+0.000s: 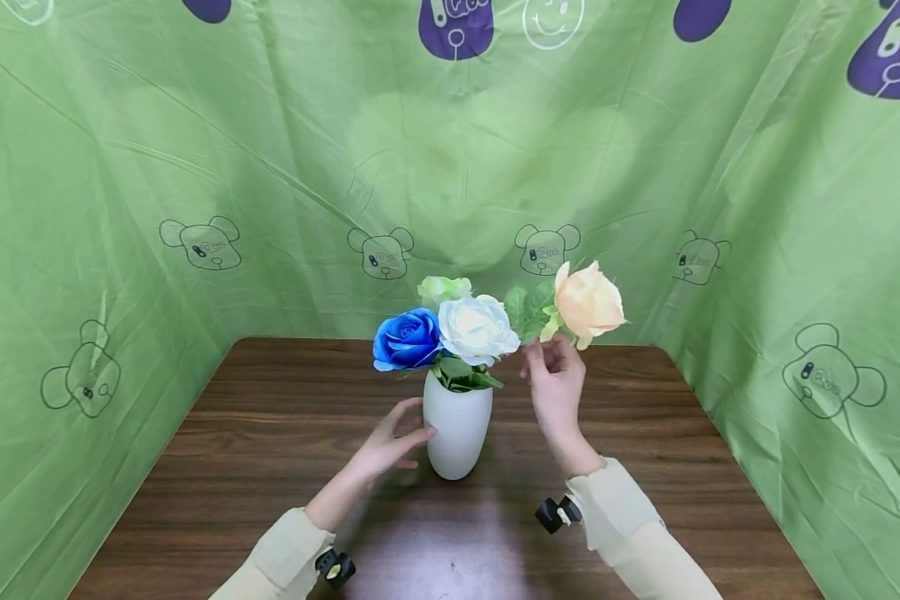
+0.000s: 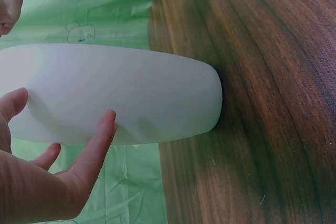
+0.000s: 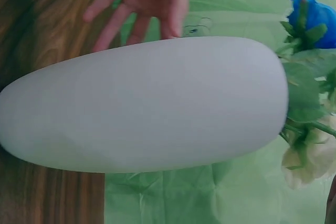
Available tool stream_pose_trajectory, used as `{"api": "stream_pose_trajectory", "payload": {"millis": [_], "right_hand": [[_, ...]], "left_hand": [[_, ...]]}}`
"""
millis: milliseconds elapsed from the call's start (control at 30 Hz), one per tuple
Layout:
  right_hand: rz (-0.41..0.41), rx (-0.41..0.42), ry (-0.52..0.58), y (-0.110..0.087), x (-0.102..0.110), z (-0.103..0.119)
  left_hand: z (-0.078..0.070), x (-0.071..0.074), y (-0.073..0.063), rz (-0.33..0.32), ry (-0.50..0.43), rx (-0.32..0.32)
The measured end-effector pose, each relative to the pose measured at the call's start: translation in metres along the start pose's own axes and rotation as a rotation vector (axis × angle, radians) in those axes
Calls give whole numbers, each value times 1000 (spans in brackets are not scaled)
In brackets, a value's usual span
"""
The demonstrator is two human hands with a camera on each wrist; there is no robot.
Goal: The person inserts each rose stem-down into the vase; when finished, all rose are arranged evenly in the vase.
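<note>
A white vase point(image 1: 457, 429) stands upright on the wooden table, filled with a blue rose point(image 1: 407, 339), a pale white-blue rose point(image 1: 477, 329) and a light green flower point(image 1: 444, 289). My left hand point(image 1: 393, 442) is at the vase's left side, fingers spread and fingertips right at its wall. In the left wrist view those loose fingers point(image 2: 100, 142) overlap the vase point(image 2: 121, 93). To the right of the bouquet, my right hand point(image 1: 557, 383) pinches a peach rose point(image 1: 588, 302) just below its bloom. Its green leaves reach toward the white-blue rose; the stem is mostly hidden.
The dark wooden table point(image 1: 270, 433) has its back edge behind the vase. Green printed cloth point(image 1: 292, 167) hangs at the back and on both sides. A small black wrist camera point(image 1: 558, 514) sits at the right cuff, another camera point(image 1: 336, 568) at the left.
</note>
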State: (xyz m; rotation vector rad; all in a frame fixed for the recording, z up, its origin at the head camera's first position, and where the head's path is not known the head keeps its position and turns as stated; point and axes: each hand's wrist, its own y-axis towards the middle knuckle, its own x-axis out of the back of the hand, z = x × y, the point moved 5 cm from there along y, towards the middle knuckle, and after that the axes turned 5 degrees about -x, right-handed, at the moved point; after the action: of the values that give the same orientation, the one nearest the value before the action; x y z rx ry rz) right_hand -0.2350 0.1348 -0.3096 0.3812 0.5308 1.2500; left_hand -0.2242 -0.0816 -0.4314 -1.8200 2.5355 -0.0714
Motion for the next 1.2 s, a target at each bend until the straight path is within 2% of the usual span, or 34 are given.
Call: {"api": "stream_pose_trajectory", "payload": {"millis": [100, 200, 333, 433, 600, 700, 767, 867, 1000, 1067, 1200], "right_hand": [[-32, 6, 51, 3, 2, 3], [-44, -21, 36, 4, 2, 2], [-46, -88, -28, 4, 3, -11], [-42, -118, -25, 5, 5, -23], [-2, -53, 90, 11, 3, -25], [49, -7, 51, 14, 0, -24], [89, -14, -3, 16, -2, -25], [167, -73, -69, 16, -8, -24], [193, -188, -132, 8, -12, -19], [190, -247, -162, 3, -12, -26], [191, -336, -205, -6, -10, -56]], "left_hand": [[0, 0, 0, -1, 7, 1], [0, 0, 0, -1, 9, 5], [0, 0, 0, 0, 6, 3], [0, 0, 0, 1, 5, 2], [0, 0, 0, 4, 10, 2], [-1, 0, 0, 5, 9, 2], [-1, 0, 0, 3, 9, 1], [-1, 0, 0, 2, 7, -5], [-1, 1, 1, 2, 7, -8], [-2, 1, 1, 2, 8, -9], [-2, 0, 1, 6, 9, -5]]}}
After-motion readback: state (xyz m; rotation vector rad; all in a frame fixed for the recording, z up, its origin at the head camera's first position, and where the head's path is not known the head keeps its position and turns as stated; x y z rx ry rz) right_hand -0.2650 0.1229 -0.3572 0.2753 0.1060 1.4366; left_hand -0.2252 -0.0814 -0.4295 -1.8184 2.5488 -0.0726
